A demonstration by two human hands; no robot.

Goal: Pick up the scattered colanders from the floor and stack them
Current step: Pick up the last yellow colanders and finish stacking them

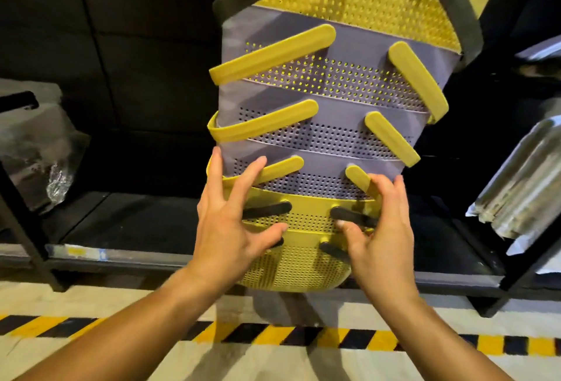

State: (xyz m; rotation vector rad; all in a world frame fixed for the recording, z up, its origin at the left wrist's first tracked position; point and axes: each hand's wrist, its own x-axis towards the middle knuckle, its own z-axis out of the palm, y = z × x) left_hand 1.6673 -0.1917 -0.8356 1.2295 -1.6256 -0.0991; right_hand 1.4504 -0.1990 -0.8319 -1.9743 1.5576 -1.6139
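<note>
Colanders (318,144) nested in a tall stack; I see left hand (233,217) and right hand (376,229) gripping its yellow lower end.

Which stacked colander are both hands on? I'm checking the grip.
The yellow perforated colander with dark feet, nearest the camera; left hand and right hand grip it, below the grey ones.

Both bare forearms reach forward and up from the bottom corners, converging toward the middle. The left hand (233,223) has its fingers (249,180) spread wide and lightly bent, thumb angled inward to the right. The right hand (379,229) mirrors it, fingers curled more tightly with the tips pressing inward, thumb pointing left toward the other hand.
</note>
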